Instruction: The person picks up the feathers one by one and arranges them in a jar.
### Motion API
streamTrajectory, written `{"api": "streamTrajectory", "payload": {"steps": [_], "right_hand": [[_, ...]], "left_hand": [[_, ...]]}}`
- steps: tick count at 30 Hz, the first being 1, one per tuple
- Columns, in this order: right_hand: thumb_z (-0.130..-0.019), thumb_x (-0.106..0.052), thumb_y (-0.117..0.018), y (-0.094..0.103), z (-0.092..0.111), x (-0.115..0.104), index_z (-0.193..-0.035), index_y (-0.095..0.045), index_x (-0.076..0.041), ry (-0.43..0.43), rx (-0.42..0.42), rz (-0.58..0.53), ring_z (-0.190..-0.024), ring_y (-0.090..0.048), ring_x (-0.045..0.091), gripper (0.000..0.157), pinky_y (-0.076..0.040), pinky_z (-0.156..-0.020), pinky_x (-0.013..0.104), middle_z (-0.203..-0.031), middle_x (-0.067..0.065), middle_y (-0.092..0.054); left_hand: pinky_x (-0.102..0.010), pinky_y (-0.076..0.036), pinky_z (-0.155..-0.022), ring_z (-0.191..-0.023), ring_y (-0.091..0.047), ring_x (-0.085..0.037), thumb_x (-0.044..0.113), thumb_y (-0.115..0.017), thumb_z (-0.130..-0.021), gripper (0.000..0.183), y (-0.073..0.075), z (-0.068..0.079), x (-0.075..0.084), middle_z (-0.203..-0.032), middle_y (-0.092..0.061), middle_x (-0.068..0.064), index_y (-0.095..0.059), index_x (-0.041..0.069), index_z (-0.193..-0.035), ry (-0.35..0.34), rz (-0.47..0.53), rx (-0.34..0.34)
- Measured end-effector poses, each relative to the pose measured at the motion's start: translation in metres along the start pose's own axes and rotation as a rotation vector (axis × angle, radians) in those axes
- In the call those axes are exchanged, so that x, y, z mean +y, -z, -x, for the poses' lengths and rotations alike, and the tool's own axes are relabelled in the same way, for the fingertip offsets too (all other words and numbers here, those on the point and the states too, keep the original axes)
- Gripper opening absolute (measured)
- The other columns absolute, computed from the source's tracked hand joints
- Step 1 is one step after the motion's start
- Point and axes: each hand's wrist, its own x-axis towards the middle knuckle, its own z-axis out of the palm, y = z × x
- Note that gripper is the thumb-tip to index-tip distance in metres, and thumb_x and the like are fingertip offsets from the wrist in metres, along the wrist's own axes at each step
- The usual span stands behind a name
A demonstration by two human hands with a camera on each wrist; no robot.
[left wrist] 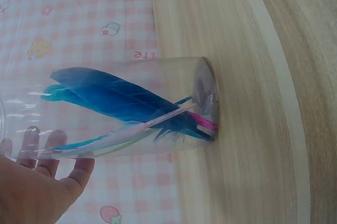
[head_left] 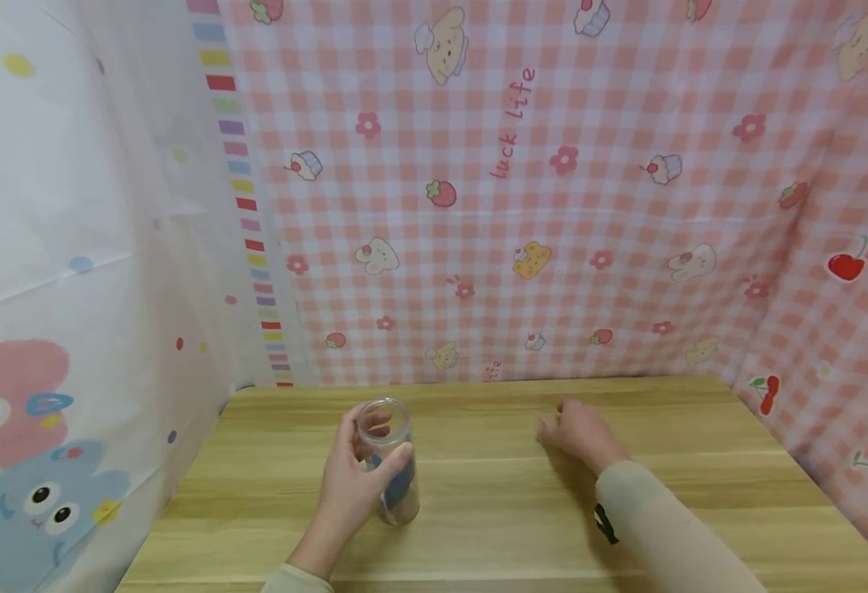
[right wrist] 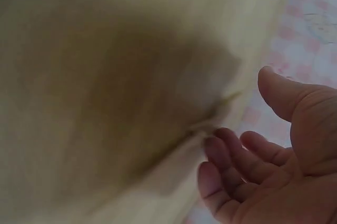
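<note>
My left hand [head_left: 356, 478] grips a clear plastic jar [head_left: 399, 509], thumb on its near side and fingers around the far side. Through the wall in the left wrist view, blue feathers [left wrist: 116, 95] lean across the inside, with pale and magenta quill ends near the jar's base [left wrist: 208, 98]. The jar's mouth is uncovered. Low over the table to the right is my right hand [head_left: 582, 432]. Its thumb stands apart from the loosely bent fingers in the right wrist view. A thin, blurred pale strip [right wrist: 179, 163], perhaps a feather, lies at the fingertips.
The wood-grain table [head_left: 478, 494] spans the space beneath both hands. A pink checked cloth [head_left: 553, 206] hangs behind its far edge. To the left is a white printed cloth [head_left: 130, 329]; another checked cloth [head_left: 864, 329] hangs at the right.
</note>
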Motion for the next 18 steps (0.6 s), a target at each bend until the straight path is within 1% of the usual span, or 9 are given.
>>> {"api": "streamTrajectory", "payload": {"steps": [2,4,8,10,12,13,15,17,18], "right_hand": [[-0.098,-0.032,-0.073,-0.006,-0.005,0.004,-0.144,-0.054,0.012,0.012,0.037,0.067,-0.124,-0.066,0.048,0.066,-0.053,-0.106,0.061,-0.14,0.033,-0.064],[-0.098,-0.028,-0.074,-0.01,-0.009,0.004,-0.139,-0.059,0.011,0.03,0.059,0.117,-0.121,-0.068,0.047,0.058,-0.054,-0.104,0.06,-0.136,0.032,-0.067],[-0.103,-0.019,-0.069,-0.018,-0.015,0.001,-0.127,-0.068,0.006,0.068,0.045,0.173,-0.115,-0.072,0.04,0.035,-0.057,-0.102,0.057,-0.126,0.024,-0.074],[-0.105,-0.016,-0.066,-0.022,-0.015,-0.002,-0.119,-0.073,0.004,0.097,0.034,0.187,-0.105,-0.074,0.033,0.025,-0.059,-0.096,0.054,-0.118,0.019,-0.077],[-0.106,-0.016,-0.064,-0.024,-0.013,-0.006,-0.112,-0.076,0.0,0.124,0.03,0.18,-0.092,-0.072,0.026,0.021,-0.06,-0.088,0.049,-0.107,0.014,-0.078],[-0.107,-0.017,-0.063,-0.025,-0.011,-0.01,-0.11,-0.077,-0.001,0.141,0.034,0.162,-0.088,-0.07,0.022,0.022,-0.059,-0.084,0.046,-0.103,0.012,-0.078],[-0.108,-0.019,-0.062,-0.022,-0.007,-0.021,-0.101,-0.077,-0.003,0.162,0.043,0.069,-0.075,-0.061,0.018,0.023,-0.054,-0.072,0.04,-0.089,0.008,-0.074],[-0.109,-0.023,-0.061,-0.014,0.0,-0.038,-0.099,-0.075,-0.006,0.188,0.052,-0.066,-0.071,-0.055,0.015,0.024,-0.048,-0.067,0.034,-0.084,0.005,-0.069],[-0.109,-0.024,-0.061,-0.008,0.005,-0.049,-0.098,-0.074,-0.006,0.215,0.065,-0.148,-0.069,-0.052,0.015,0.024,-0.046,-0.065,0.033,-0.081,0.005,-0.067]], "left_hand": [[-0.036,-0.049,-0.106,-0.131,-0.063,-0.027,0.03,-0.087,-0.092,0.076,-0.001,0.0,0.0,-0.146,-0.063,-0.002,-0.043,0.022,-0.154,-0.007,-0.004,0.004],[-0.035,-0.049,-0.105,-0.13,-0.063,-0.027,0.03,-0.087,-0.092,0.076,-0.001,0.0,0.0,-0.145,-0.064,-0.001,-0.044,0.023,-0.154,-0.01,-0.001,0.009],[-0.034,-0.05,-0.104,-0.13,-0.062,-0.028,0.028,-0.086,-0.092,0.075,-0.002,0.001,0.002,-0.145,-0.064,-0.001,-0.044,0.023,-0.154,-0.008,0.011,0.007],[-0.033,-0.05,-0.103,-0.13,-0.062,-0.029,0.028,-0.086,-0.093,0.074,-0.002,0.001,0.003,-0.144,-0.064,-0.002,-0.044,0.023,-0.154,-0.007,0.014,0.008],[-0.034,-0.05,-0.103,-0.13,-0.062,-0.03,0.027,-0.086,-0.092,0.074,-0.002,0.001,0.003,-0.144,-0.064,-0.001,-0.044,0.023,-0.153,-0.001,0.018,0.008],[-0.034,-0.05,-0.102,-0.129,-0.062,-0.03,0.027,-0.086,-0.092,0.074,-0.002,0.001,0.003,-0.144,-0.064,-0.001,-0.044,0.023,-0.153,0.0,0.018,0.01],[-0.036,-0.05,-0.102,-0.129,-0.062,-0.03,0.027,-0.087,-0.092,0.074,-0.002,0.001,0.003,-0.143,-0.064,-0.001,-0.045,0.024,-0.153,0.006,0.022,0.011],[-0.036,-0.05,-0.103,-0.129,-0.062,-0.028,0.028,-0.087,-0.092,0.074,-0.002,0.001,0.002,-0.144,-0.064,0.0,-0.045,0.024,-0.153,0.011,0.023,0.012],[-0.036,-0.05,-0.103,-0.129,-0.062,-0.028,0.028,-0.086,-0.092,0.074,-0.001,0.001,0.003,-0.144,-0.064,-0.001,-0.045,0.024,-0.153,0.011,0.024,0.014]]}}
